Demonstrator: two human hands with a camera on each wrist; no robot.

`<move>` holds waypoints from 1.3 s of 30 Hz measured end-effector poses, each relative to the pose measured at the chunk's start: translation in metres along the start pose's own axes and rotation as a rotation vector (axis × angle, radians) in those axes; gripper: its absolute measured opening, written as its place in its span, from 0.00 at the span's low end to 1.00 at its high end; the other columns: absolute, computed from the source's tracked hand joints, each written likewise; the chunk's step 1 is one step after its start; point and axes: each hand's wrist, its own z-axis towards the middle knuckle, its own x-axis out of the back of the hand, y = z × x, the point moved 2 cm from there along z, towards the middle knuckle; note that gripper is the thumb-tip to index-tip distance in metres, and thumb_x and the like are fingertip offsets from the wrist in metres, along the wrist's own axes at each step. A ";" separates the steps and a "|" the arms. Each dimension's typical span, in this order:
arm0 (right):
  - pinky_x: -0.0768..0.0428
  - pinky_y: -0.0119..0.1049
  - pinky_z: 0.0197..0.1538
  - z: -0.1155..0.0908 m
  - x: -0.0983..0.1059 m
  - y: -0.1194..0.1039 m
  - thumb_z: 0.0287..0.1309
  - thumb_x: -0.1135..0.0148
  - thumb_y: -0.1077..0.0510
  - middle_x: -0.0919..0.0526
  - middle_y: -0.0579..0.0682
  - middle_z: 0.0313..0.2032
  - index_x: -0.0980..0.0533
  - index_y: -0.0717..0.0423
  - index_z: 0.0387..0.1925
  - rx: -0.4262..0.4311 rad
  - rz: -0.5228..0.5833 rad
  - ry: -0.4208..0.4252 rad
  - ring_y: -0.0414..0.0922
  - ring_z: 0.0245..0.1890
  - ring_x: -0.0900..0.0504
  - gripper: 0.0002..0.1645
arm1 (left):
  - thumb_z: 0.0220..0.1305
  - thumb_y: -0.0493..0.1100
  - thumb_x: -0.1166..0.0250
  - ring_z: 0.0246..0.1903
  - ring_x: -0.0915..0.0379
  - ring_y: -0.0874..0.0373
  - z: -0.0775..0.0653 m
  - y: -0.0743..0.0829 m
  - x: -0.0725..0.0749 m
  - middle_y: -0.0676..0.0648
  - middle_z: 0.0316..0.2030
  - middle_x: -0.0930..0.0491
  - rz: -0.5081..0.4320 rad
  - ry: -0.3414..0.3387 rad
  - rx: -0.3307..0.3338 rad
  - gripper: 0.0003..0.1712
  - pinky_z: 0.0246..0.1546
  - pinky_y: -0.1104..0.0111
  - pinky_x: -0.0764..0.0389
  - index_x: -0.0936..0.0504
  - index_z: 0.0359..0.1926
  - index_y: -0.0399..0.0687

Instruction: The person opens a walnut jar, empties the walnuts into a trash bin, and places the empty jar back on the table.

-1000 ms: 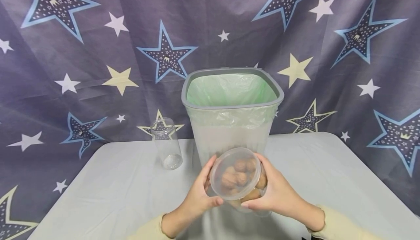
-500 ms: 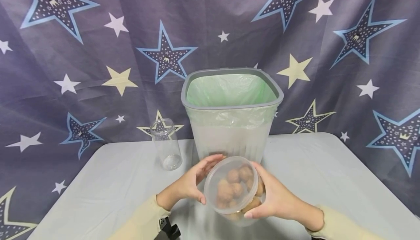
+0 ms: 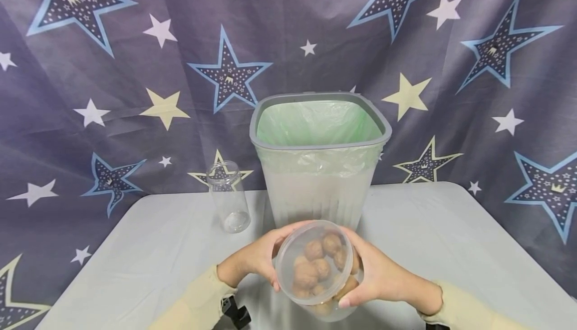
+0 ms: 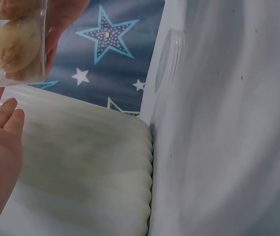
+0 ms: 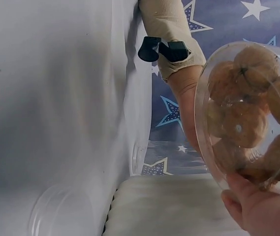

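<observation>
A clear plastic jar of walnuts (image 3: 335, 314) is held tilted over the table, its round translucent lid (image 3: 311, 265) facing the head camera. On the right, my right hand (image 3: 380, 272) grips the jar's side, with the thumb across its lower wall. Around the lid's left edge curve the fingers and thumb of my left hand (image 3: 259, 260). Several walnuts (image 5: 245, 123) show through the jar's clear end in the right wrist view. The left wrist view catches only a corner of the jar (image 4: 19, 78), with my left fingers (image 4: 4, 115) just beneath it.
Behind the hands stands a bin (image 3: 315, 190) with a grey rim and green liner. A tall clear jar (image 3: 230, 202) stands to its left. In the right wrist view, a round clear plastic thing (image 5: 56, 216) is on the table (image 3: 433, 230). Star-patterned cloth hangs behind.
The jar has come lower and slightly left. My left hand came away from the lid, spread, and has since closed around its left edge. My right hand kept its grip.
</observation>
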 end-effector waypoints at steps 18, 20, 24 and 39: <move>0.34 0.32 0.62 -0.003 -0.001 0.001 0.32 0.22 0.58 0.33 0.55 0.62 0.47 0.51 0.70 0.000 -0.054 0.037 0.46 0.60 0.31 0.62 | 0.44 0.65 0.29 0.66 0.45 0.52 -0.006 0.003 -0.010 0.34 0.68 0.45 0.124 0.064 -0.015 0.67 0.66 0.61 0.42 0.55 0.72 0.35; 0.34 0.32 0.61 -0.003 -0.001 0.001 0.31 0.22 0.57 0.32 0.54 0.61 0.47 0.51 0.70 0.003 -0.084 0.054 0.45 0.59 0.31 0.63 | 0.44 0.65 0.28 0.66 0.45 0.51 -0.005 0.004 -0.012 0.34 0.68 0.45 0.135 0.089 -0.017 0.66 0.66 0.61 0.42 0.54 0.72 0.36; 0.34 0.32 0.61 -0.003 -0.001 0.000 0.30 0.21 0.55 0.31 0.53 0.61 0.47 0.51 0.70 0.008 -0.124 0.083 0.44 0.58 0.30 0.64 | 0.40 0.53 0.22 0.66 0.45 0.49 -0.005 0.006 -0.016 0.35 0.68 0.45 0.121 0.138 -0.017 0.65 0.66 0.61 0.42 0.53 0.71 0.38; 0.31 0.32 0.58 -0.003 -0.005 0.002 0.31 0.19 0.53 0.30 0.51 0.60 0.48 0.49 0.70 0.021 -0.226 0.248 0.45 0.57 0.28 0.65 | 0.34 0.33 0.26 0.64 0.42 0.51 -0.007 0.007 -0.036 0.33 0.67 0.44 0.206 0.433 0.016 0.62 0.63 0.68 0.39 0.51 0.71 0.39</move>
